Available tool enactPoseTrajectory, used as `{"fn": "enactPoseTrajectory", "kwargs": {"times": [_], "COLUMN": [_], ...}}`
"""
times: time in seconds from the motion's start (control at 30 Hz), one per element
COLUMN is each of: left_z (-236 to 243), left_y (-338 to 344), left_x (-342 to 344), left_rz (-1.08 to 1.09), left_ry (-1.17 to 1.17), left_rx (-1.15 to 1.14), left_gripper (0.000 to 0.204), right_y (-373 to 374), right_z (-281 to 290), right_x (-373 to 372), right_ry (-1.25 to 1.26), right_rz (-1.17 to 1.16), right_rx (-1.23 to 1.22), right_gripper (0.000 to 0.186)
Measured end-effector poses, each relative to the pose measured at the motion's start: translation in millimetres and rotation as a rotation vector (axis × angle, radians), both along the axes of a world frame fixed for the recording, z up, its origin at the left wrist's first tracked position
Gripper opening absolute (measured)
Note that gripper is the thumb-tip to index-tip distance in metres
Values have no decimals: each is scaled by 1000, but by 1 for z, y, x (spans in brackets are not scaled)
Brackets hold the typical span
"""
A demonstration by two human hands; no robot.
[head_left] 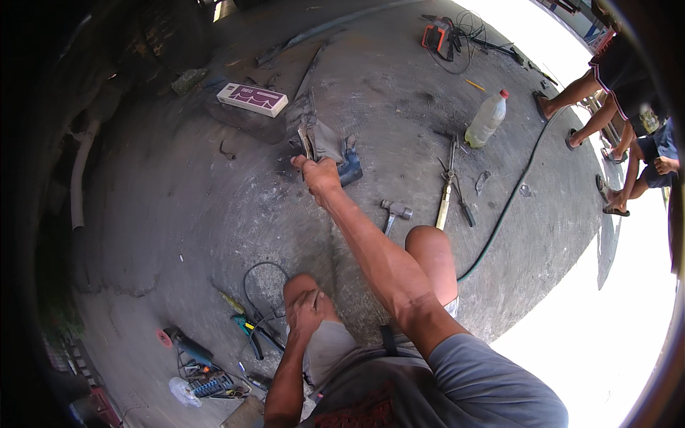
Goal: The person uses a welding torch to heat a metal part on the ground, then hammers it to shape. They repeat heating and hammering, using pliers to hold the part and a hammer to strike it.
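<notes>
My right hand (321, 176) reaches forward and is closed on the near end of a grey bent sheet-like piece (327, 141). What it is exactly I cannot make out. Against its right side stands a blue object (350, 168), partly hidden by the grey piece and my hand. My left hand (307, 309) lies over my left knee with nothing in it, fingers draped. A hammer (397, 209) lies on the ground near my right knee. Beyond my right hand is a white and purple carton (252, 99).
Right of the hammer lies a long tool with a pale handle (444, 203). A red-capped bottle (486, 120) stands behind it, beside a green hose (511, 191). An orange machine with cables (437, 34) sits far back. Pliers (250, 332) and an angle grinder (189, 347) lie lower left. People's legs (581, 89) are at right.
</notes>
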State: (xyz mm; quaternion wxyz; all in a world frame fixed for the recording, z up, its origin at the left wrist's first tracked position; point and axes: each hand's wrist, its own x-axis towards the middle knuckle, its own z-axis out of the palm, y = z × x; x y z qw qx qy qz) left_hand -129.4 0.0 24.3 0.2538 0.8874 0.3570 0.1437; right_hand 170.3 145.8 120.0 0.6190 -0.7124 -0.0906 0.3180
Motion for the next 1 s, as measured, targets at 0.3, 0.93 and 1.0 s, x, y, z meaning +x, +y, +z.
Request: {"fn": "enactPoseTrajectory", "kwargs": {"times": [0.3, 0.93, 1.0], "left_z": [56, 151, 153], "left_y": [51, 148, 148], "left_x": [92, 246, 240], "left_rz": [189, -30, -24], "left_ry": [-141, 364, 296], "left_rx": [-166, 23, 40], "left_gripper": [41, 56, 51], "right_y": [-46, -212, -255], "right_z": [34, 42, 33], "right_x": [38, 107, 142], "right_ry": [297, 21, -43], "right_rz": [-25, 588, 283], "right_rx": [101, -119, -113], "right_gripper": [67, 53, 49]}}
